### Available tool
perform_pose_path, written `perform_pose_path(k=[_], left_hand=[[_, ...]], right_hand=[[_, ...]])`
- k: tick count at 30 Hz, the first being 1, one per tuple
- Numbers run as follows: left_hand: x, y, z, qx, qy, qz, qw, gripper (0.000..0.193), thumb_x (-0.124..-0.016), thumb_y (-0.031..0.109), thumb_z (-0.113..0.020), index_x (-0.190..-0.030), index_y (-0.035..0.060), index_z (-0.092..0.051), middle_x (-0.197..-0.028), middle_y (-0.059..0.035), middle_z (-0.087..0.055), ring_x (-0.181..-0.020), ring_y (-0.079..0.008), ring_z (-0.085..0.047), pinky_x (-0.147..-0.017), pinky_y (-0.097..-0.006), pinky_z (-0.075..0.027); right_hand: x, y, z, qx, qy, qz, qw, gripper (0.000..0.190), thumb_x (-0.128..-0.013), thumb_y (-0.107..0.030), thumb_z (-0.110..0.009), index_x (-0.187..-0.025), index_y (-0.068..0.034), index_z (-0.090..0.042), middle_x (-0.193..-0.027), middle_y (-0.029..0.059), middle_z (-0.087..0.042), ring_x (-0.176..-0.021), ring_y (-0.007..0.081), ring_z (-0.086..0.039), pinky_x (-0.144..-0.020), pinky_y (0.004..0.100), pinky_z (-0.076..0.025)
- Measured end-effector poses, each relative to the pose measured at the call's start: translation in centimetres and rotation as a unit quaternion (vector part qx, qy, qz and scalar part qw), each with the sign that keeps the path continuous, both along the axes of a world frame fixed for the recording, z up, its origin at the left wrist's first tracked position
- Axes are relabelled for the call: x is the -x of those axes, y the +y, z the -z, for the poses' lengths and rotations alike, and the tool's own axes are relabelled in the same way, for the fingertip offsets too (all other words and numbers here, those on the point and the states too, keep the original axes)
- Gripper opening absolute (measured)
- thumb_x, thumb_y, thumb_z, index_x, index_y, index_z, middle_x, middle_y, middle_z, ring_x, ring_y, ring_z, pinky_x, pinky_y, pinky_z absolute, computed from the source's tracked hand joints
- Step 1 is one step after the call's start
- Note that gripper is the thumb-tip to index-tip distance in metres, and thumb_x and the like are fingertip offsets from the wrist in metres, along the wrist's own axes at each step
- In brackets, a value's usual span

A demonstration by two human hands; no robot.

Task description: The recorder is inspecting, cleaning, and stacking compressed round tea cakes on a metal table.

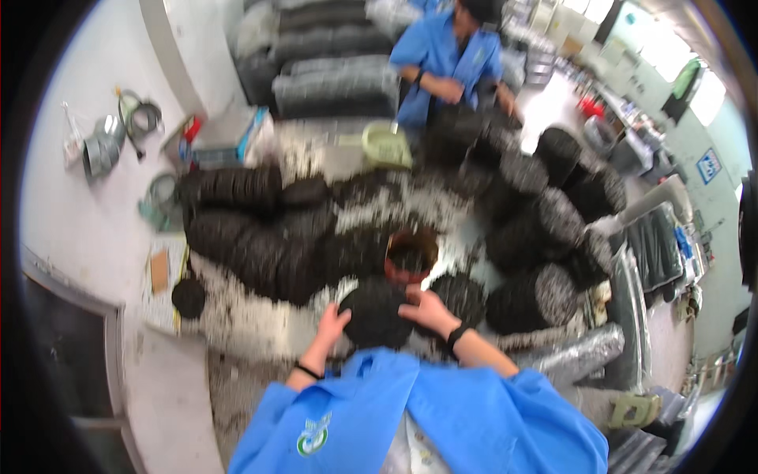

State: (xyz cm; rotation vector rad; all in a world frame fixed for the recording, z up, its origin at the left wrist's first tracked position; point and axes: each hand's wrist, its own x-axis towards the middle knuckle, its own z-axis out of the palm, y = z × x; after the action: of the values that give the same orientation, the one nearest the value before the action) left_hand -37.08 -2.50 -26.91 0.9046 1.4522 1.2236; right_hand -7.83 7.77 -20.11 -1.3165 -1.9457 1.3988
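Between my two hands lies a round black disc [377, 314], perhaps the top of a stack, near the table's front edge. My left hand [333, 324] is at the disc's left rim, thumb and fingers spread along it. At its right rim is my right hand [427, 311], fingers pointing inward over the edge. Just beyond it stands a reddish-brown round container [411, 256] with dark matter inside. Rows of black discs [254, 249] lie to the left. Blur hides whether either hand grips the disc.
Bundles of black discs [533, 296] are piled on the right. A pale green plastic scoop [386, 146] lies at the back, near a co-worker in blue [450, 65]. Dark crumbs litter the table [249, 323]. A small black disc [189, 298] sits at the left edge. Plastic-wrapped rolls [580, 355] are at right.
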Motion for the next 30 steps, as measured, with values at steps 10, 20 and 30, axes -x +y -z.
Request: perform_pose_path(k=[10, 20, 30], left_hand=[[1.1, 4.2, -7.0, -0.007, 0.043, 0.052, 0.998, 0.034, -0.089, 0.006, -0.070, -0.117, -0.0040, -0.053, -0.108, -0.0107, -0.066, -0.099, -0.0160, -0.062, -0.087, -0.0317, -0.050], [-3.5, 9.2, -17.2, -0.228, 0.450, -0.052, 0.862, 0.034, -0.078, 0.011, -0.074, -0.107, 0.0037, -0.058, -0.088, -0.0135, -0.060, -0.079, -0.0314, -0.060, -0.072, -0.0390, -0.050], [-13.2, 10.2, -13.7, -0.106, 0.311, 0.017, 0.945, 0.017, -0.082, 0.015, -0.077, -0.088, 0.0038, -0.066, -0.084, -0.0070, -0.063, -0.073, -0.0208, -0.064, -0.068, -0.0334, -0.052]], right_hand=[[1.3, -0.5, -5.6, 0.182, 0.155, 0.045, 0.970, 0.038, -0.084, -0.007, -0.076, -0.118, 0.001, -0.062, -0.109, 0.0088, -0.070, -0.097, 0.0171, -0.066, -0.086, 0.0322, -0.053], [0.6, 0.0, -6.4, 0.250, 0.294, 0.137, 0.912, 0.041, -0.088, -0.007, -0.067, -0.127, -0.001, -0.055, -0.106, 0.0062, -0.067, -0.086, 0.0147, -0.063, -0.076, 0.0317, -0.053], [2.3, -1.4, -5.1, 0.220, 0.318, 0.168, 0.907, 0.047, -0.089, 0.006, -0.064, -0.134, -0.001, -0.052, -0.121, 0.0072, -0.064, -0.109, 0.0136, -0.061, -0.095, 0.0294, -0.050]])
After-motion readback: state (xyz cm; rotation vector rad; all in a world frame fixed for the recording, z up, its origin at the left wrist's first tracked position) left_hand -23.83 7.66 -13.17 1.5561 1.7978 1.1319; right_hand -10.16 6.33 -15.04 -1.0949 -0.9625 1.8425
